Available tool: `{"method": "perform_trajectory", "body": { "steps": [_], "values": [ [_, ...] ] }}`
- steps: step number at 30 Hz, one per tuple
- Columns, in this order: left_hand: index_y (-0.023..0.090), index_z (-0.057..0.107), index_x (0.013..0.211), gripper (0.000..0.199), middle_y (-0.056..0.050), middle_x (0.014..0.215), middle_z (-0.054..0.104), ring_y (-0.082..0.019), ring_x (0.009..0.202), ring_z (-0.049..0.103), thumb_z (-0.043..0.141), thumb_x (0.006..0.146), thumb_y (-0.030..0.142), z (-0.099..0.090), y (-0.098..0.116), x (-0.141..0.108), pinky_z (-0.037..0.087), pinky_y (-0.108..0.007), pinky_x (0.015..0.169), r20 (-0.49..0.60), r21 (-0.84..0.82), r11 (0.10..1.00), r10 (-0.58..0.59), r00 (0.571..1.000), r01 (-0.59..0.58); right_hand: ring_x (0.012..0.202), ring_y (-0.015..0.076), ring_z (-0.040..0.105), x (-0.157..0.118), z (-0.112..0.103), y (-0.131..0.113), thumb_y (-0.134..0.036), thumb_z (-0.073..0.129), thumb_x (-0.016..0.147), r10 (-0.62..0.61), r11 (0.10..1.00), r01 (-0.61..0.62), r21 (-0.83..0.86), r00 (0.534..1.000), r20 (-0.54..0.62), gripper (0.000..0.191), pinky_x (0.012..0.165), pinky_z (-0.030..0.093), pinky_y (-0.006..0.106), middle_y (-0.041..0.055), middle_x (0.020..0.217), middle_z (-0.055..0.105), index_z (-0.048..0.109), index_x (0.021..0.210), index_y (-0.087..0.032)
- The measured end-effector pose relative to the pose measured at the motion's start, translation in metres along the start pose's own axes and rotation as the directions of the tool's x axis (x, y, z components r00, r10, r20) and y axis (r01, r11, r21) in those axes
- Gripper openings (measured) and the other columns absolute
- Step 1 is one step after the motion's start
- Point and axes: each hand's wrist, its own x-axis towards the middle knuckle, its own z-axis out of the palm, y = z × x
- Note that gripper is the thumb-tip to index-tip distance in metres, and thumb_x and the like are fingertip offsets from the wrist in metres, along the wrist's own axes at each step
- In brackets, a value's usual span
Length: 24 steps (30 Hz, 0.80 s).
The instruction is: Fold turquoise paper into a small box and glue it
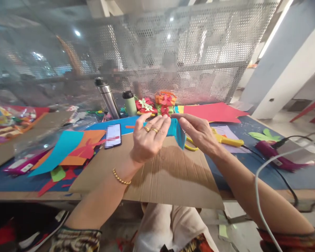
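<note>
My left hand (149,138), with two gold rings, is raised over the cardboard. Its fingers are stretched out close together, their tips beside a folded piece of blue paper (180,134); its thumb does not show clearly. From the other side my right hand (199,131) reaches in, thumb and forefinger closed at the paper's upper edge. The paper stands up between the hands, and the left hand covers part of it. Beneath both hands lies a sheet of brown cardboard (170,178). Just right of the paper are yellow scissor handles (192,145), partly hidden.
A phone (112,135) and coloured paper sheets (65,145) lie left. Behind stand a steel flask (109,98), a green bottle (129,103) and decorated paper boxes (166,101). To the right are a yellow glue gun (229,140), red paper (212,111) and a cabled purple power strip (278,155).
</note>
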Motion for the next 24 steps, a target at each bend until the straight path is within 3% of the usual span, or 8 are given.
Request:
{"method": "perform_trajectory", "body": {
  "steps": [5, 8, 11, 13, 15, 19, 24],
  "values": [
    [0.016, 0.063, 0.139, 0.037, -0.012, 0.115, 0.084, -0.025, 0.098, 0.081, 0.059, 0.102, 0.009, 0.002, 0.000, 0.004, 0.055, -0.049, 0.101, -0.070, 0.148, 0.987, 0.069, 0.995, -0.058, 0.115, 0.0257, 0.073, -0.004, 0.002, 0.003, -0.060, 0.055, 0.103, -0.033, 0.999, 0.033, -0.011, 0.999, 0.015, 0.051, 0.101, 0.058, 0.044, 0.0093, 0.128, 0.078, 0.073, 0.134, -0.024],
    [0.013, 0.066, 0.132, 0.030, -0.012, 0.107, 0.085, -0.022, 0.087, 0.080, 0.059, 0.103, 0.009, 0.005, -0.001, 0.005, 0.056, -0.045, 0.093, -0.077, 0.175, 0.984, 0.058, 0.995, -0.043, 0.127, 0.0296, 0.068, -0.007, 0.006, 0.010, -0.058, 0.067, 0.096, -0.187, 0.972, 0.192, -0.138, 0.981, 0.049, 0.068, 0.105, 0.056, 0.049, 0.0132, 0.146, 0.068, 0.055, 0.154, -0.025],
    [0.011, 0.070, 0.122, 0.023, -0.011, 0.101, 0.085, -0.021, 0.081, 0.078, 0.057, 0.103, 0.011, 0.008, -0.001, 0.005, 0.054, -0.043, 0.085, -0.055, 0.183, 0.983, 0.037, 0.998, -0.026, 0.135, 0.0321, 0.063, -0.010, 0.015, 0.019, -0.034, 0.066, 0.093, -0.343, 0.864, 0.346, -0.365, 0.936, 0.076, 0.074, 0.108, 0.053, 0.052, 0.0182, 0.153, 0.062, 0.042, 0.161, -0.019],
    [0.012, 0.073, 0.117, 0.021, -0.010, 0.099, 0.085, -0.022, 0.080, 0.077, 0.057, 0.104, 0.014, 0.009, 0.001, 0.005, 0.052, -0.042, 0.082, -0.032, 0.190, 0.982, 0.006, 0.999, 0.000, 0.123, 0.0299, 0.069, -0.013, 0.020, 0.022, -0.017, 0.055, 0.090, -0.393, 0.772, 0.351, -0.530, 0.919, 0.035, 0.065, 0.099, 0.054, 0.047, 0.0188, 0.140, 0.070, 0.047, 0.155, -0.014],
    [0.014, 0.075, 0.116, 0.021, -0.011, 0.099, 0.084, -0.023, 0.082, 0.076, 0.057, 0.105, 0.019, 0.009, 0.004, 0.003, 0.051, -0.042, 0.078, -0.011, 0.203, 0.978, -0.038, 0.999, 0.040, 0.104, 0.0260, 0.074, -0.015, 0.025, 0.023, -0.010, 0.049, 0.088, -0.431, 0.682, 0.321, -0.657, 0.902, -0.007, 0.053, 0.088, 0.053, 0.039, 0.0154, 0.118, 0.078, 0.058, 0.140, -0.012],
    [0.014, 0.077, 0.110, 0.027, -0.011, 0.092, 0.082, -0.023, 0.081, 0.074, 0.053, 0.107, 0.025, 0.011, 0.007, 0.001, 0.050, -0.039, 0.072, -0.023, 0.220, 0.968, -0.122, 0.992, 0.124, 0.081, 0.0200, 0.071, -0.016, 0.027, 0.018, -0.012, 0.047, 0.098, -0.518, 0.514, 0.311, -0.799, 0.855, -0.001, 0.027, 0.075, 0.044, 0.032, 0.0082, 0.090, 0.079, 0.068, 0.115, -0.014],
    [0.014, 0.077, 0.103, 0.033, -0.010, 0.089, 0.081, -0.022, 0.080, 0.072, 0.049, 0.109, 0.028, 0.012, 0.009, 0.003, 0.052, -0.036, 0.074, -0.037, 0.177, 0.970, -0.160, 0.986, 0.164, 0.071, 0.0167, 0.067, -0.016, 0.028, 0.014, -0.012, 0.048, 0.104, -0.601, 0.407, 0.336, -0.850, 0.799, 0.028, 0.021, 0.070, 0.039, 0.032, 0.0064, 0.081, 0.077, 0.069, 0.107, -0.011]
  ]
}}
